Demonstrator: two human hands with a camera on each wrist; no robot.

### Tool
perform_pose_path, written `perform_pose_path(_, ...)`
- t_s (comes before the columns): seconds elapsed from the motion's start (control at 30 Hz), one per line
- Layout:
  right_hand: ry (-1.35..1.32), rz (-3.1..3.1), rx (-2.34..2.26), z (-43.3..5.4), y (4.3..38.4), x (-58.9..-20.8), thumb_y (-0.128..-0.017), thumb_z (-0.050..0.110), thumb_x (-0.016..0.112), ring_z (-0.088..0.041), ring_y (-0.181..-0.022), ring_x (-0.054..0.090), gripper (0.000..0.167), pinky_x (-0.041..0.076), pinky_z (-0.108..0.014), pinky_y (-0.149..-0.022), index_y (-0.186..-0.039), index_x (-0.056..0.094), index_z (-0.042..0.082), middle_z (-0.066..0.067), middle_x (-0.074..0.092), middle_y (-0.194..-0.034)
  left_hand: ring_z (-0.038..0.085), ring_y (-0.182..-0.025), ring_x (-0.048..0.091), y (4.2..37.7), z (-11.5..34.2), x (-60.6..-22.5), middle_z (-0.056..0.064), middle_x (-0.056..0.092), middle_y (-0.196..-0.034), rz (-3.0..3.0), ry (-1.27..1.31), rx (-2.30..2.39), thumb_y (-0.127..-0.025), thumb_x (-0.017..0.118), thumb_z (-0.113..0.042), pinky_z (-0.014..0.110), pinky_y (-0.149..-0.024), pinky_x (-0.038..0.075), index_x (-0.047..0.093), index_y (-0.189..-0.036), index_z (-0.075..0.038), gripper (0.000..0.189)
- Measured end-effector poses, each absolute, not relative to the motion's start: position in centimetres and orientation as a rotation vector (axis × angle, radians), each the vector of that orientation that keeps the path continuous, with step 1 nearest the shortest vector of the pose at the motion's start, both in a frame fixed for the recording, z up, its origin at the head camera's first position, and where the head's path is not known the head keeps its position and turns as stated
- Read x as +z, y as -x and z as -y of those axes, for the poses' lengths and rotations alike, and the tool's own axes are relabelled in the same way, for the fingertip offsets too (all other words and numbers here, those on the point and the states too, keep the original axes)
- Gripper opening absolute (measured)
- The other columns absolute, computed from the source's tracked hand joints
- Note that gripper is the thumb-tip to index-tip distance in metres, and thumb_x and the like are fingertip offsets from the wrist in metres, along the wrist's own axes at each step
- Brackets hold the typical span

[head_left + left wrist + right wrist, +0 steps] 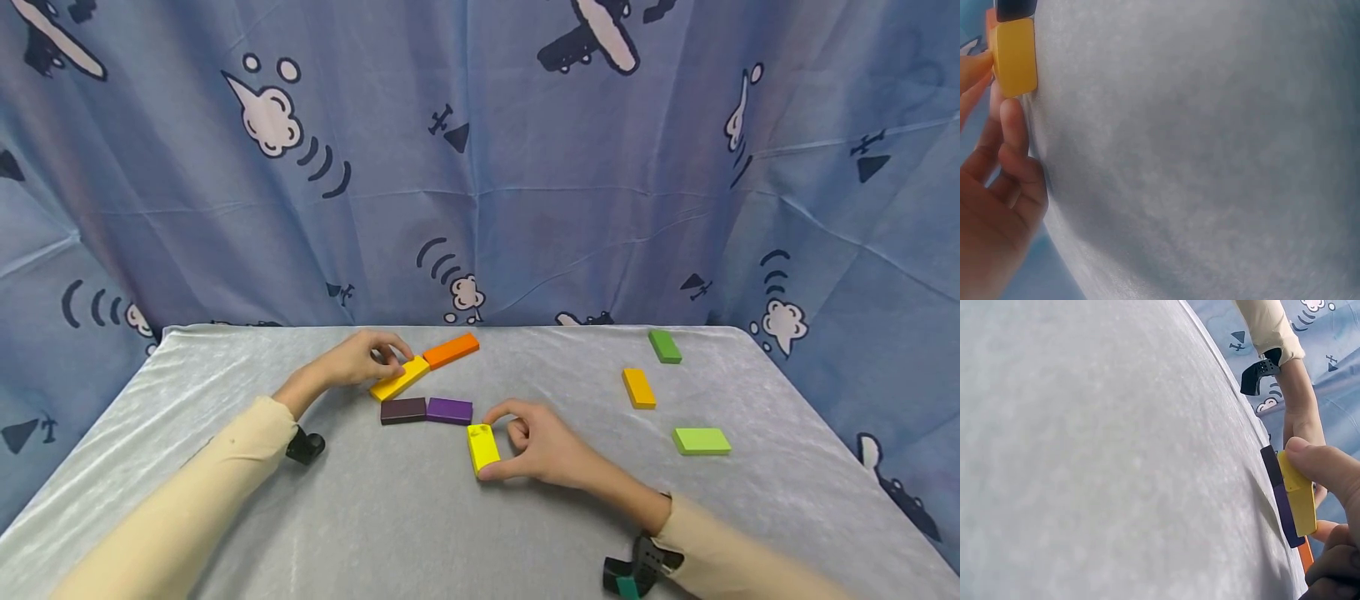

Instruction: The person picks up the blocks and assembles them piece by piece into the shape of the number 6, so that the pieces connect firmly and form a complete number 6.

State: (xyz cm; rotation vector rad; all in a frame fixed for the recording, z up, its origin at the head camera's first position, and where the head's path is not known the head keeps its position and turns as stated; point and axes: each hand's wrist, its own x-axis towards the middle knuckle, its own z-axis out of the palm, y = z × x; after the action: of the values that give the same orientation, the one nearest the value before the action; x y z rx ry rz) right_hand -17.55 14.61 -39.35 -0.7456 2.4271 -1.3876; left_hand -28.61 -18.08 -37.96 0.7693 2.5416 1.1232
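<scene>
1. Yellow block (483, 451): at the tabletop's (360, 508) middle, just beside the purple block (449, 412); right hand (547, 446), grip clamped on its two ends.
2. Amber block (401, 380): farther back, end to end with the orange block (452, 351); left hand (362, 359), grip pinching it.
3. Handling, presumed: light, stiff, smooth, sturdy; best held by opposite ends.
4. Room: ample nearside; far edge close behind the orange block.

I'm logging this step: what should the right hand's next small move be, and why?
Probably settle the bright yellow block at the right end of the purple block: the right hand pinches it close by, and the dark block adjoins purple's other end.
</scene>
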Motion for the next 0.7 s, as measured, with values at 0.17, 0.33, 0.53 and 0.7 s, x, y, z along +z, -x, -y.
perform_pose_path(0.17,0.740,-2.447,-1.358,-14.1,17.4,-39.4,-0.072,0.027,0.095,-0.009,-0.054,0.027,0.056,0.028,-0.025,-0.054,-0.117,0.067,0.009,0.007,0.029,-0.061,0.022,-0.081,0.059,28.6,18.0,-38.0,0.005,0.067,-0.088,-2.552,-0.764,1.115,-0.094,0.070,-0.001,0.034,-0.075,0.050,0.072,-0.115,-0.004,0.021)
perform_pose_path(0.33,0.723,-2.465,-1.342,-13.6,17.4,-39.4,-0.072,0.029,0.095,-0.009,-0.053,0.027,0.056,0.027,-0.025,-0.052,-0.116,0.067,0.008,0.007,0.030,-0.060,0.022,-0.081,0.059,28.6,18.0,-37.8,0.005,0.067,-0.088,-2.556,-0.770,1.114,-0.094,0.070,-0.001,0.035,-0.077,0.050,0.072,-0.115,-0.004,0.021)
perform_pose_path(0.53,0.691,-2.503,-1.320,-13.0,17.3,-39.5,-0.072,0.031,0.095,-0.009,-0.052,0.027,0.058,0.027,-0.025,-0.051,-0.116,0.066,0.008,0.007,0.031,-0.059,0.022,-0.082,0.059,28.5,18.1,-37.8,0.005,0.067,-0.088,-2.551,-0.768,1.118,-0.095,0.070,-0.001,0.035,-0.077,0.051,0.072,-0.115,-0.003,0.021)
perform_pose_path(0.7,0.646,-2.517,-1.309,-12.7,17.1,-39.4,-0.071,0.030,0.095,-0.010,-0.052,0.026,0.059,0.026,-0.025,-0.051,-0.117,0.066,0.008,0.006,0.031,-0.060,0.022,-0.082,0.059,28.6,18.1,-37.9,0.004,0.067,-0.089,-2.546,-0.766,1.119,-0.095,0.070,-0.001,0.034,-0.076,0.051,0.072,-0.115,-0.004,0.021)
